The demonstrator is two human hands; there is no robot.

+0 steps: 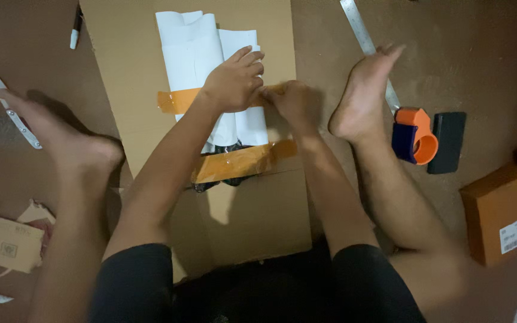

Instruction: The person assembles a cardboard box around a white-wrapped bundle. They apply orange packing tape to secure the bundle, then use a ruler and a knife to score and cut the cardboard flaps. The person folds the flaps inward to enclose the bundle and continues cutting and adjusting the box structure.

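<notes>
On the tan cardboard sheet (258,203) lay a white packet (198,54) crossed by orange tape strips (243,161); right of it, an orange-and-blue tape dispenser (415,136).

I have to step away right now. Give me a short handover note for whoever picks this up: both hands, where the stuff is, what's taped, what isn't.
Left hand: flat on the white bag, pressing over the upper tape strip.
Right hand: at the right end of that same strip, pressing or smoothing it; the fingers are blurred.
Layout: the bag lies on a cardboard sheet on the floor. The tape dispenser sits to the right by the metal ruler; a knife and a marker lie to the left.
Done: the lower tape strip is across the bag's near end.
Left: the upper strip's right end looks not fully pressed down.
</notes>
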